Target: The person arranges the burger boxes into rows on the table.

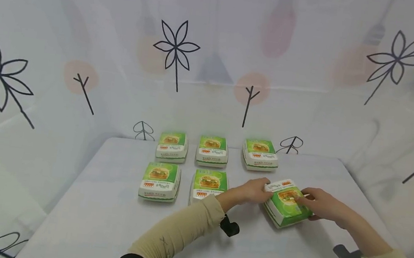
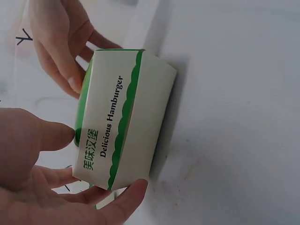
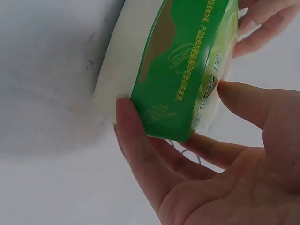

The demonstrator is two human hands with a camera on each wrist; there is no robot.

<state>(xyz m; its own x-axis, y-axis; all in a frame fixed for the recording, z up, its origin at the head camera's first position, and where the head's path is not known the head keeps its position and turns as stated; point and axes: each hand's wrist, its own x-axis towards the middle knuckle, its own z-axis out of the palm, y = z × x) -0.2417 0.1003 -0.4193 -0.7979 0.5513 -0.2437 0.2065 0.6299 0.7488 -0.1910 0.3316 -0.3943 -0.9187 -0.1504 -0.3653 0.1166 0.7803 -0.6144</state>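
Note:
A green-and-white cardboard hamburger box (image 1: 287, 204) is held between both hands over the right part of the table, turned at an angle. My left hand (image 1: 254, 190) grips its far left corner, thumb on the lid and fingers along the side, as the left wrist view shows on the box's "Delicious Hamburger" face (image 2: 123, 112). On the opposite corner my right hand (image 1: 322, 205) grips with its thumb over the lid edge and fingers round the green side (image 3: 176, 70). The box's underside is hidden.
Three matching boxes stand in a back row: left box (image 1: 171, 146), middle box (image 1: 212, 151) and right box (image 1: 260, 155). In front are another box (image 1: 160, 181) and one (image 1: 210, 182) partly covered by my left forearm. A patterned cloth (image 1: 214, 61) hangs behind the white table (image 1: 105, 215).

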